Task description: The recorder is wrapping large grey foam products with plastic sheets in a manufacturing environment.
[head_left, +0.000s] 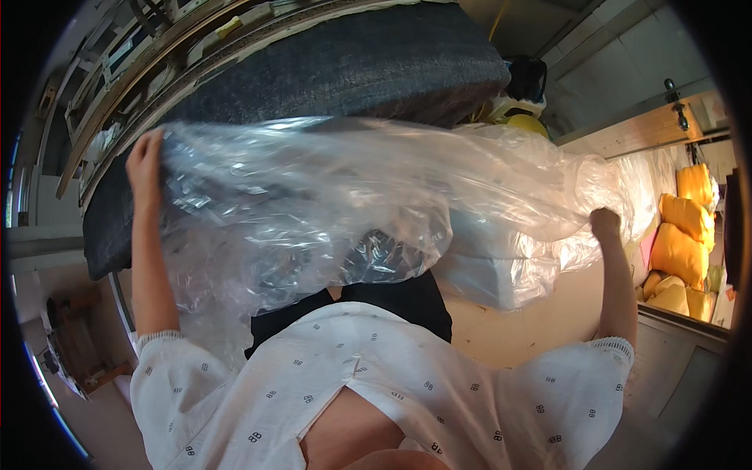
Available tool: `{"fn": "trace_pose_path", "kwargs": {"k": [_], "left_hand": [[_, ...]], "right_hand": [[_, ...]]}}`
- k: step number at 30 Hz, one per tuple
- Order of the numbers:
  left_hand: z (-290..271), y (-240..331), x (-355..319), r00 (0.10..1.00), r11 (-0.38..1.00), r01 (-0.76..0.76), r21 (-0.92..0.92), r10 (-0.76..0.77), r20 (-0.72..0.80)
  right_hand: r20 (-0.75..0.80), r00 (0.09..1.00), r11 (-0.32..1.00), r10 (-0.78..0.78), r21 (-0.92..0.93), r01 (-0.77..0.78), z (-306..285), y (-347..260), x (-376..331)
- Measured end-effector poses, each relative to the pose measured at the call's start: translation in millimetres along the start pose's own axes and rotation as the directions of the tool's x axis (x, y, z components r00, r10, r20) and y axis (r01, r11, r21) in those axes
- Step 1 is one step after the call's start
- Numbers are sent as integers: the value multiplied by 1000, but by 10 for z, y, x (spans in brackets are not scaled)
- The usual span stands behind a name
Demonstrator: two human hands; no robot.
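A large clear plastic sheet (337, 168) is stretched between my two hands, crumpled and glossy, its lower folds hanging in front of my legs. At the left, my left hand (146, 164) is closed on one end of it, beside the dark cloth-covered table. Out to the right, my right hand (605, 225) grips the other end in a fist with the arm extended. Under and beyond the sheet near my right hand sits more bunched clear plastic, around a pale block-like bundle (493, 274).
The dark cloth-covered table (337, 70) spans the far side, with a wooden frame (149, 66) behind it. Yellow bundles (683, 243) are piled at the right beyond a wooden door edge (658, 125). A wooden stool-like object (78, 337) stands at the lower left.
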State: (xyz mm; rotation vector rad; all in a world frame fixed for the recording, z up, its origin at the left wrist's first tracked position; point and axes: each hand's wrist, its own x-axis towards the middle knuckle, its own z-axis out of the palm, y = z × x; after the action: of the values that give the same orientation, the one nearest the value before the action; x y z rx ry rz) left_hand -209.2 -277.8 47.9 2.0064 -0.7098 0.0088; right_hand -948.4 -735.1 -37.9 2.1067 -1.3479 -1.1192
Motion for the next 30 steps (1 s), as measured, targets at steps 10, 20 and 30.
{"fn": "trace_pose_path", "kwargs": {"k": [10,20,30], "left_hand": [[-2194,-1574,-623,910,825,388,410,-274,-310],[-3178,-1670,-1389,856,862,499,86,-475,-206],[-1951,-1471,-184,908,900,385,207,-329,-260]], "right_hand": [[-695,45,461,717,522,717,-3719,-181,206],[-656,712,551,-250,508,662,-3838,-1652,174],[-426,894,57,-139,898,436,-3577,-1421,1235]]}}
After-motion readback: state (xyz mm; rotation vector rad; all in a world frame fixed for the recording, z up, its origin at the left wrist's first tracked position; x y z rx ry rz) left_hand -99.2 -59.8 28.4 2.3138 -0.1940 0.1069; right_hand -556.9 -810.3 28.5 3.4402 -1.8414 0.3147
